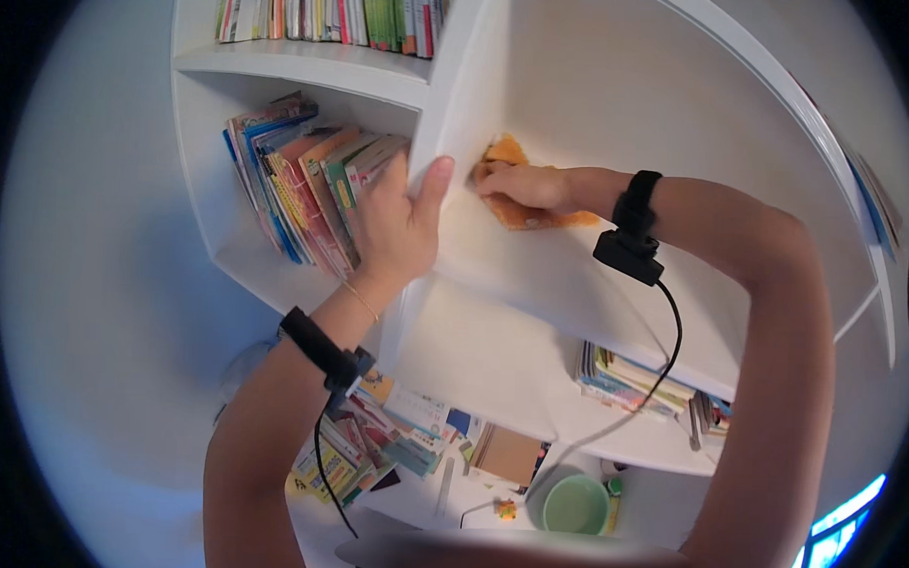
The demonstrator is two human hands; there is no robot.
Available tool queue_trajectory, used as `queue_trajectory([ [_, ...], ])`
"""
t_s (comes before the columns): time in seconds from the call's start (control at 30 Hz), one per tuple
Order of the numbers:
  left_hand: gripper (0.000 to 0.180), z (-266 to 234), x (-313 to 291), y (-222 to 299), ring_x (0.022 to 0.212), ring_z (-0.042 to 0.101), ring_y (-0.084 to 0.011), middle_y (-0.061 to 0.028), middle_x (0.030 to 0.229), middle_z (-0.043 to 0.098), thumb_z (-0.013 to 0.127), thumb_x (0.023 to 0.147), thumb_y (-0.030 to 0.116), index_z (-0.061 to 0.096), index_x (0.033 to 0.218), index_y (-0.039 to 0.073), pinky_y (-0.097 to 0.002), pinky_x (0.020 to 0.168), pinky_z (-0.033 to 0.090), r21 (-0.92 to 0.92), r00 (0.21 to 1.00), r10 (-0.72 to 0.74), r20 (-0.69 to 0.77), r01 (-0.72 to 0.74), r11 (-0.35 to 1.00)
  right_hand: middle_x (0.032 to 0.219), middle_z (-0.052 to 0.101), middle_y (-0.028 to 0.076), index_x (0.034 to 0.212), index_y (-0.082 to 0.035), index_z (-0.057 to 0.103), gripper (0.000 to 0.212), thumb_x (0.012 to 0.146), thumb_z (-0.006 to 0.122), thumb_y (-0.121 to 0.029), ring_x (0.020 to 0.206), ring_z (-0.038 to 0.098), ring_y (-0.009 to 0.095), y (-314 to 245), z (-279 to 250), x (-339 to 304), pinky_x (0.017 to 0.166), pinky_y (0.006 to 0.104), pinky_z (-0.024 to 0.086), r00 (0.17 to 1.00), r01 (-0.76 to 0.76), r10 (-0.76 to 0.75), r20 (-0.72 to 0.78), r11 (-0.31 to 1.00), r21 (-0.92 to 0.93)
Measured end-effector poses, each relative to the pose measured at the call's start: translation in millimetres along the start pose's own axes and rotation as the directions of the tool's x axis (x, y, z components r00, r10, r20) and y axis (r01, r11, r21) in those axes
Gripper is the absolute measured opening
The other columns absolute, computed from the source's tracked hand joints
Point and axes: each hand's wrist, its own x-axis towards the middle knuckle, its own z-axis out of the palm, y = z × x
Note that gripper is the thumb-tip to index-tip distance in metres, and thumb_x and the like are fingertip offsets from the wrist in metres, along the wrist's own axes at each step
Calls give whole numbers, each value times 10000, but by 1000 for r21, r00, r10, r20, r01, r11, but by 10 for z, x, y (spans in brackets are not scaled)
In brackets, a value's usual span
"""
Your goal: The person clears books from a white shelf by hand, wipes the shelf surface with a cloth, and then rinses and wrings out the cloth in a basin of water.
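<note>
My right hand [526, 186] is closed on an orange cloth [522, 216], pressing it into the inner left corner of a bare white shelf compartment. Parts of the cloth spread out above and below the fingers. My left hand [401, 227] grips the front edge of the white upright shelf divider [437, 118]. Its thumb lies along the divider, while the fingers reach into the left compartment beside a row of leaning books [303, 184] and are partly blurred. A black strap with a small device and cable sits on each forearm.
More upright books [334, 14] fill the upper left shelf. Lower down, a short stack of books [631, 380] lies on another shelf. Below are scattered booklets [354, 446], a brown notebook [507, 454] and a light green basin [576, 505]. A lit screen [831, 543] shows at lower right.
</note>
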Motion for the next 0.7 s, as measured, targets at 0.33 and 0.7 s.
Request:
queue_trajectory([
  [0.33, 426, 30, 3, 131, 660, 573, -326, -177, 718, 597, 474, 868, 416, 567, 924, 4, -355, 627, 442, -17, 996, -85, 18, 86, 996, 898, 516, 66, 1280, -49, 364, 380, 912, 371, -140, 738, 486, 96, 51, 717, -784, 669, 216, 424, 941, 289, -327, -86, 910, -298],
  [0.7, 468, -42, 30, 96, 530, 519, -262, -163, 600, 540, 463, 869, 441, 563, 909, -14, -366, 560, 413, 91, 981, -123, 150, 110, 990, 1154, 477, 180, 1169, 14, 421, 336, 884, 289, -104, 1041, 521, 245, 321, 512, -1602, 932, 352, 422, 880, 476, -278, -386, 532, 701],
])
